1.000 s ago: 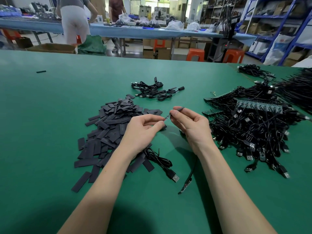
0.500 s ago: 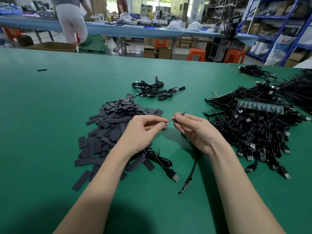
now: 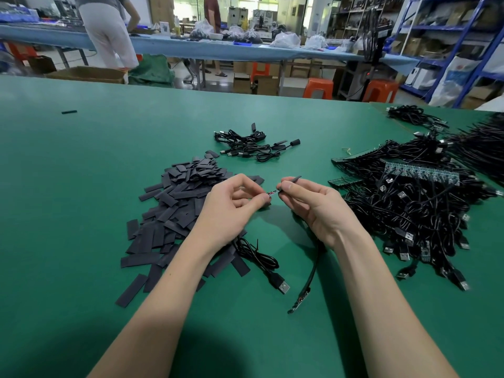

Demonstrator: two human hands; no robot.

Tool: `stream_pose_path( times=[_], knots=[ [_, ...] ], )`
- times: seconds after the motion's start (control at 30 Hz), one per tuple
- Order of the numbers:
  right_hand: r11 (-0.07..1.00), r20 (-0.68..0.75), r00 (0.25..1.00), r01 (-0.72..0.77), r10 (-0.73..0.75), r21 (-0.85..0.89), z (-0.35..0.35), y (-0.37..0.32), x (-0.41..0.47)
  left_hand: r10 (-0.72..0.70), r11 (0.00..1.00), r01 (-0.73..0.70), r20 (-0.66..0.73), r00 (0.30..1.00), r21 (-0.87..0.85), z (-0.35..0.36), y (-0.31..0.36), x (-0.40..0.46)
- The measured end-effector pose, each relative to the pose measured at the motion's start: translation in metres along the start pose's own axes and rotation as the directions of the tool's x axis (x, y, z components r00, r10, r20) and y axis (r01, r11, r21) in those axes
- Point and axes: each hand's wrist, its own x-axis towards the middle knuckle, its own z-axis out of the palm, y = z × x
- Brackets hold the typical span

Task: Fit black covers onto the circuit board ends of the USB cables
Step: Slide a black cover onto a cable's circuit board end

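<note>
Green matting covers the tabletop [image 3: 81,186], with a workshop of blue benches and shelving behind it. Above the mat's middle, a small circuit board [image 3: 273,192] is held with its long axis roughly level, running left to right and tipped slightly up toward the right. The left hand [image 3: 229,211] pinches the board's left end between thumb and forefinger, its other fingers curled under and the wrist raised off the mat. The right hand [image 3: 313,205] pinches a black cover [image 3: 293,179] at the board's right end; the cover's free tip sticks out up and to the right, past the knuckles. Whether the cover is already over the board's end cannot be told. Both grips are pressed tight, the fingertips of the two hands near each other with only the short stretch of board between them. A black cable [image 3: 259,257] trails from under the left hand to a USB plug [image 3: 282,285] lying on the mat. A heap of loose black covers [image 3: 174,208] lies just left of the left hand, and a tangle of USB cables [image 3: 409,208] lies to the right.
</note>
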Motion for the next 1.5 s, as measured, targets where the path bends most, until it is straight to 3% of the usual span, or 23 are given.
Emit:
stream_pose_path(
  times=[0.3,0.47,0.67,0.97,1.5],
  knots=[
    [0.999,0.03,0.999,-0.032,0.032,-0.015,-0.006,-0.006,-0.003,0.012,0.999,-0.011,0.02,1.0,-0.03,0.0,0.002,-0.002],
    [0.981,0.1,0.992,-0.089,0.072,0.173,-0.001,-0.005,-0.003,0.057,0.989,-0.055,0.011,0.998,-0.136,0.001,0.008,-0.001],
    [0.998,0.129,0.99,-0.056,0.054,0.009,0.0,-0.003,-0.005,0.073,0.993,-0.073,-0.008,0.997,-0.092,0.005,0.003,-0.002],
    [0.984,0.074,0.996,-0.058,0.047,0.167,0.005,0.004,-0.001,0.122,0.99,-0.123,-0.016,0.992,-0.074,0.007,0.009,-0.001],
    [0.994,0.142,0.986,-0.1,0.092,0.048,0.007,0.003,-0.003,0.164,0.983,-0.166,-0.028,0.986,-0.079,0.001,0.005,-0.003]
  ],
)
